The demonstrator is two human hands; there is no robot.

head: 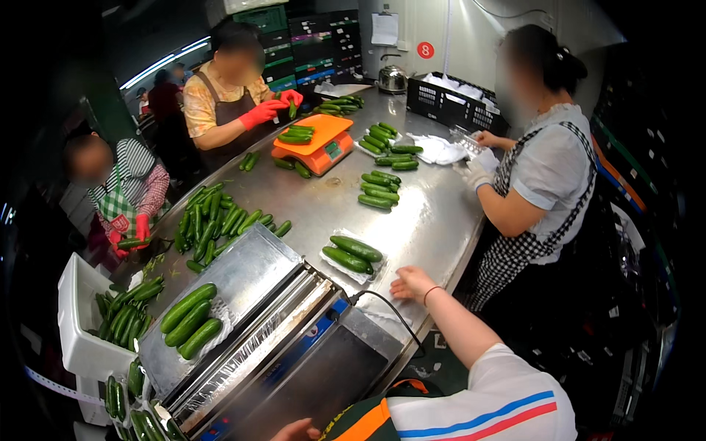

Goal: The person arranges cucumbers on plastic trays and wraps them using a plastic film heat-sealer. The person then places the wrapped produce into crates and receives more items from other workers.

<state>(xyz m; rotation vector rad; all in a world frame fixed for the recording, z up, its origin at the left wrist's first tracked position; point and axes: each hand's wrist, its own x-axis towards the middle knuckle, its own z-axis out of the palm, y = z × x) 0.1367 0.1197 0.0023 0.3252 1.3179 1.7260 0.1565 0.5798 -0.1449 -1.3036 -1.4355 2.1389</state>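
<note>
My right hand (411, 284) reaches over the steel table's near edge, palm partly up and holding nothing. Beside it, not touching, a foam tray (358, 270) holds cucumbers (356, 249). Low in the picture is my left hand (298, 430), mostly cut off by the edge, so its grip is unclear. Between me and the table stands a film wrapping machine (259, 353) with a black hot plate and a film roll. On its metal cover (248, 270), several cucumbers (193, 320) lie on white foam netting.
Co-workers (226, 105) stand around the table (436, 220); one at the right (535, 165) handles clear trays. An orange scale (322, 144), cucumber piles (207, 220), a white foam box (83, 325), a black crate (455, 105) and a kettle (392, 77) stand about. A black cable (397, 311) crosses the near edge.
</note>
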